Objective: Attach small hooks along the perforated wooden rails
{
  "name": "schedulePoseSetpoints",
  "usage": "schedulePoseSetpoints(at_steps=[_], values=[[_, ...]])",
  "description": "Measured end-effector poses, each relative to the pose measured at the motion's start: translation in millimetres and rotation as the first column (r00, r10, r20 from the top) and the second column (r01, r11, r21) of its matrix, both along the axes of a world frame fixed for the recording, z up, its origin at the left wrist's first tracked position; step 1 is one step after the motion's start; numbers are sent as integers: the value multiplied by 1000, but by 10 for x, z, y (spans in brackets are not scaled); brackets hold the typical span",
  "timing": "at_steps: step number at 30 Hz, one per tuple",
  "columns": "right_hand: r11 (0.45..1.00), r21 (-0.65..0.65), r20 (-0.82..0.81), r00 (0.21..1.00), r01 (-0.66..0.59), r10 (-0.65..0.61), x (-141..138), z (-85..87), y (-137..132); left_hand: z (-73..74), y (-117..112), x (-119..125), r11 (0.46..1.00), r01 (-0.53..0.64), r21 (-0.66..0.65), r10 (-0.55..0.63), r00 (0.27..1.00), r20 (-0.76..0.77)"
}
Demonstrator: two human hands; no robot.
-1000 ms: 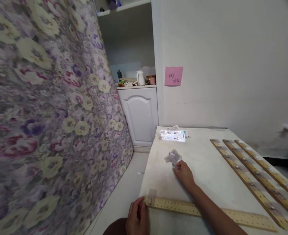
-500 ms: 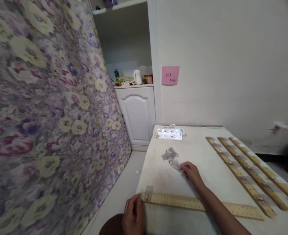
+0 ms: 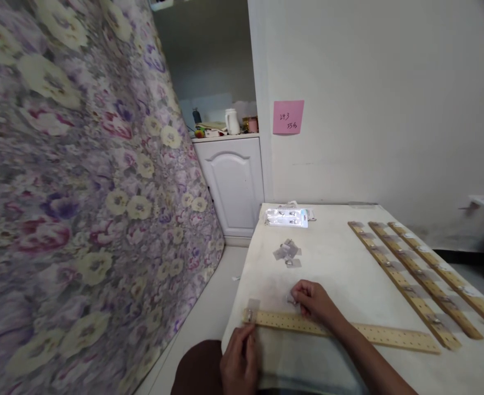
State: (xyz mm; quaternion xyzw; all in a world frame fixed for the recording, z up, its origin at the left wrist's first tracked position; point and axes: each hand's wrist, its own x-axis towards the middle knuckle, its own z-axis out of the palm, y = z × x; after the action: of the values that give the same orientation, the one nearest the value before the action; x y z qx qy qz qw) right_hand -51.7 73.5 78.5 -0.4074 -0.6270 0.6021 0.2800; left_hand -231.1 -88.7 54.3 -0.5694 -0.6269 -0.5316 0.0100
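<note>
A pale wooden strip (image 3: pixel 283 320) with rows of small holes lies across the near part of the table. At its left end sits a small clear plastic packet (image 3: pixel 250 314) with something shiny in it. My left hand (image 3: pixel 240 359) is curled at the strip's near edge below that packet, fingertips close to the wood; what it holds, if anything, is hidden. My right hand (image 3: pixel 314 300) pinches another small clear packet (image 3: pixel 291 298) just beyond the strip, its contents mostly covered by my fingers. Farther back lies a loose pile of similar packets (image 3: pixel 287 249), some with metallic bits.
Three wooden strips (image 3: pixel 406 280) with packets along them lie side by side on the right. A shiny blister pack (image 3: pixel 286 217) is at the table's back left. A floral curtain (image 3: pixel 102 219) hangs on the left, and a white cabinet (image 3: pixel 234 184) stands behind.
My right hand has drawn a packet away from the pile, toward me and the strip. My left hand has shifted slightly right, from the strip's end to its near edge.
</note>
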Motion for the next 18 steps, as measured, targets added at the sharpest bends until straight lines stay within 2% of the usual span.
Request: schedulePoseSetpoints(at_steps=[2,3,5,7,9,12,18], values=[[994,104,139,990,-29,14,15,46,-57,-40,-19,73,999,54,1,-54,998,-27],[979,200,223,975,-39,-7,25,77,-84,-61,-25,107,997,80,2,-80,996,-44],[903,421,375,923,-83,-90,43,152,-134,-94,-31,162,992,123,3,-122,989,-86],[814,561,462,872,-148,-160,56,234,-181,-107,-28,198,989,146,-7,-146,982,-117],[774,601,499,850,-201,-167,61,315,-226,-98,-18,217,987,160,-28,-163,979,-126],[747,616,528,835,-250,-156,57,412,-287,-67,-3,235,980,190,-57,-196,974,-112],[756,579,550,831,-304,-87,-25,460,-436,-37,14,310,977,187,-106,-193,980,-54]])
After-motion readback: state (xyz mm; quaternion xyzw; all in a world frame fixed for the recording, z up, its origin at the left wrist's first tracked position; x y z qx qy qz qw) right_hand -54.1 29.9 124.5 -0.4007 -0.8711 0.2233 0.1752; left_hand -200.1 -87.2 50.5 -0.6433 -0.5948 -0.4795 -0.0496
